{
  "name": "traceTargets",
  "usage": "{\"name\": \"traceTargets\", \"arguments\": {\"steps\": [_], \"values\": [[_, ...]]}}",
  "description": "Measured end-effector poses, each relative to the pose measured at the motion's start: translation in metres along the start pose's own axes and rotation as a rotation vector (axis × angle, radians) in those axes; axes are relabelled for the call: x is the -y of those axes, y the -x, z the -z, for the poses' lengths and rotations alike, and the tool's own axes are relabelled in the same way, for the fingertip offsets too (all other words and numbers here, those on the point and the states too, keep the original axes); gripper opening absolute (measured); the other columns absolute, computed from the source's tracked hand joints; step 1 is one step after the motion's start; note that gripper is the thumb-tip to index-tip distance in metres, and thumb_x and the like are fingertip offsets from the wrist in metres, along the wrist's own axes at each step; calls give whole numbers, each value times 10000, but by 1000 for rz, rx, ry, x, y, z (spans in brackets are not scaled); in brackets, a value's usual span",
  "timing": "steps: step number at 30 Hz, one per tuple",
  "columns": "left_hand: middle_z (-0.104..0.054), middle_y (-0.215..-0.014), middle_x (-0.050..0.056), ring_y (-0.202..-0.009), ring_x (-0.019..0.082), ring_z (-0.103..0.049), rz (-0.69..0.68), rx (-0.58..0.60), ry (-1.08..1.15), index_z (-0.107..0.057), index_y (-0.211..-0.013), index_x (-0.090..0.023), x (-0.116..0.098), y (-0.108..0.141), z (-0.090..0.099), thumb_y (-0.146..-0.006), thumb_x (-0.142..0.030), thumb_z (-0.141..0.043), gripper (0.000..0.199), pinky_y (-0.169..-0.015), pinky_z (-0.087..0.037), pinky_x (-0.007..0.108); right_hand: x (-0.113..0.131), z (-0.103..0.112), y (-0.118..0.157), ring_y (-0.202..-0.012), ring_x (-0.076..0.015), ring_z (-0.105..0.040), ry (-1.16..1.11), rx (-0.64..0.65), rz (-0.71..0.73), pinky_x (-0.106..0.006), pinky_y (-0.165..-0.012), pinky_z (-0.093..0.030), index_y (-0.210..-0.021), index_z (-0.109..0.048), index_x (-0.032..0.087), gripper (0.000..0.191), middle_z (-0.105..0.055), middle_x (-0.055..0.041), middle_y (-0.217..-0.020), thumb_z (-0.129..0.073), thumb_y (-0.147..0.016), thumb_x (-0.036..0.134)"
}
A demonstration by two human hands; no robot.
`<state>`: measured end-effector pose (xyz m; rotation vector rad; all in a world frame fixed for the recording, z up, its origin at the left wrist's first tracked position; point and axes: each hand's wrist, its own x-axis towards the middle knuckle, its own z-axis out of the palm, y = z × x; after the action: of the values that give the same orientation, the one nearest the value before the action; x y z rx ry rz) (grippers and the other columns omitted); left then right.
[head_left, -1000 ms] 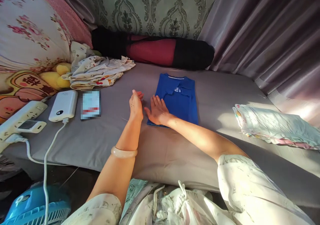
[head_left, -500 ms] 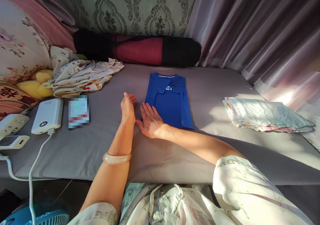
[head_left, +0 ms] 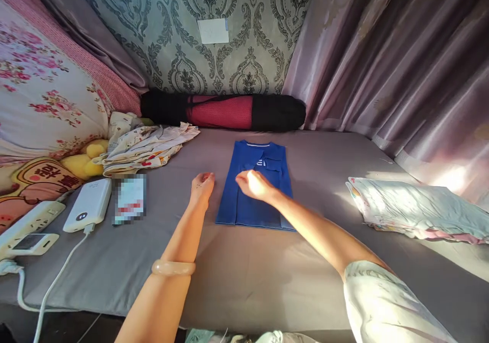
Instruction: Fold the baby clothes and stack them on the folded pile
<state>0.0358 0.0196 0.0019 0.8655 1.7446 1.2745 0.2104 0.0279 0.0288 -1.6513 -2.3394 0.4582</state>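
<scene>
A blue long-sleeved shirt (head_left: 254, 208) lies on the grey bed sheet, its sides and sleeves folded inward over the body and its neckline at the far end. My right hand (head_left: 255, 184) is over the middle-left of the shirt, fingers curled together; whether anything is inside them cannot be made out. Just left of the shirt, my left hand (head_left: 203, 184) hovers near the sheet with its fingers curled in, and no cloth shows in it. A pale bangle (head_left: 173, 268) circles my left forearm.
Folded light cloths (head_left: 416, 205) lie at the right. On the left are crumpled patterned clothes (head_left: 145, 149), a blurred packet (head_left: 130, 199), a white power bank (head_left: 87, 205) with a cable, and a power strip (head_left: 36, 226). A black and red roll (head_left: 221, 111) lies along the wall.
The view has tilted up. My right hand has moved from the shirt's left edge to above it and closed. My left hand's fingers have curled. The shirt's left side now lies flat and fully visible.
</scene>
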Motion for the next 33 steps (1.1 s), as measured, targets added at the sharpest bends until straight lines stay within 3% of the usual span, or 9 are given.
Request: {"name": "traceTargets", "arguments": {"steps": [5,10,14,20,27,33], "values": [[-697,-1020,144,-1059,301,-637,-127,46,-161,-661,-879,-202,-12,-24,-16,-756,-243,-600,143,-928,-481,457,-61,21,-57,-1085,-247,-621,57,-136,-259,-325,-866,-462,-1095,-717,205,338,-701,-88,-1143,-417,-939,203],[-705,-1026,136,-1103,307,-614,-340,190,-218,-696,-888,-240,-21,-65,-47,-737,-178,-594,192,-1030,-400,481,-86,17,-90,-1208,-318,-510,155,-207,-362,-425,-953,-412,-1095,-714,155,332,-609,-163,-1259,-440,-942,265],[-707,-1045,117,-1247,295,-528,-415,309,-197,-698,-770,-265,-30,-94,-74,-683,-89,-603,218,-1137,-273,458,-91,8,-103,-1209,-344,-484,176,-223,-405,-453,-963,-391,-1097,-707,107,366,-581,-208,-1266,-473,-932,334],[-705,-1061,86,-1291,261,-497,-522,455,-208,-698,-761,-276,-28,-133,-103,-671,-92,-591,232,-1161,-253,425,-97,4,-114,-1203,-339,-477,179,-211,-448,-454,-967,-369,-1109,-696,133,329,-577,-191,-1258,-541,-895,329],[-689,-1146,94,-1376,233,-406,-522,531,-291,-686,-750,-261,-30,-155,-117,-656,-79,-587,228,-1178,-166,393,-97,6,-112,-1183,-298,-504,118,-254,-415,-415,-955,-376,-1036,-679,163,223,-599,-140,-1226,-544,-892,267],[-685,-1160,107,-1296,206,-484,-481,564,-263,-690,-772,-260,-27,-166,-121,-643,-69,-547,272,-1148,-211,351,-76,8,-107,-1103,-228,-573,40,-284,-264,-336,-895,-398,-1115,-588,191,218,-654,-88,-1150,-468,-938,231]]}}
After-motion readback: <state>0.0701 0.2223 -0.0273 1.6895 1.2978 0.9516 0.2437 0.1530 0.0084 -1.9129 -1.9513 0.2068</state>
